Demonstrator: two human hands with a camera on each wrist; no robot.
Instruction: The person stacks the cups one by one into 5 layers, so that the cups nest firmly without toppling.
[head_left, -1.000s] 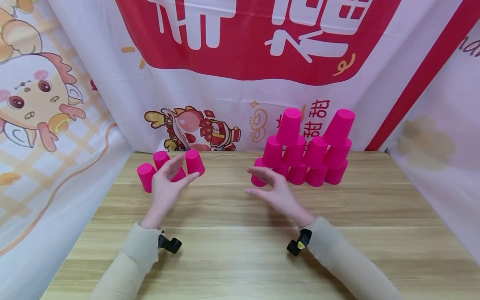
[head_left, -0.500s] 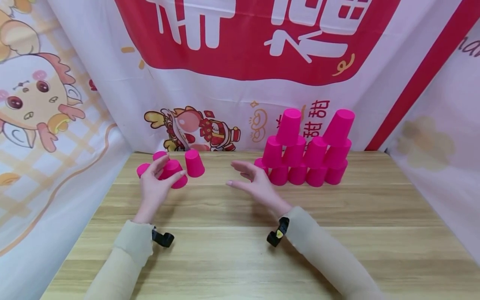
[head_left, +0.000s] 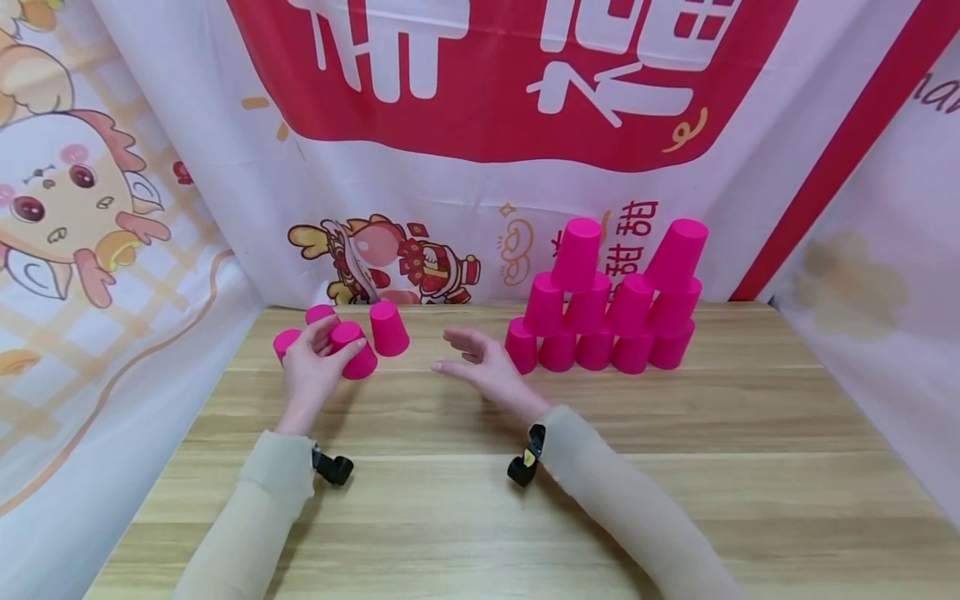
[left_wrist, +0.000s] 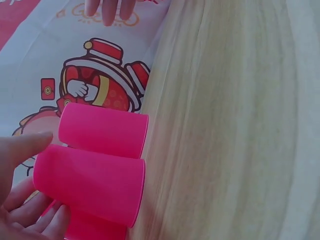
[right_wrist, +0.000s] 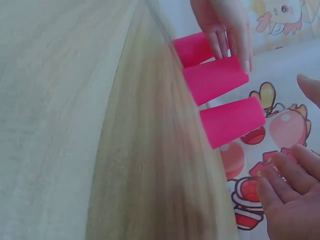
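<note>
Several pink cups stand upside down on the wooden table. At the left of the head view, my left hand point(head_left: 312, 367) holds one pink cup point(head_left: 356, 353) near its narrow top end, thumb on one side and fingers on the other. In the left wrist view that cup point(left_wrist: 92, 185) lies between the thumb and the curled fingers. Beside it is another cup point(head_left: 389, 328), and two more stand behind the left hand, partly hidden. My right hand point(head_left: 487, 367), fingers relaxed and apart from the thumb, is over the table between the two cup groups, holding nothing.
A cup stack point(head_left: 594, 312) stands at the right back: a bottom row, a second row and two single cups on top. The wooden table point(head_left: 450, 517) meets a printed cloth backdrop point(head_left: 480, 192) at the back. Patterned cloth also hangs at both sides.
My right hand has moved left, away from the cup stack. My left hand has shifted slightly left and now has its thumb and fingers around a cup.
</note>
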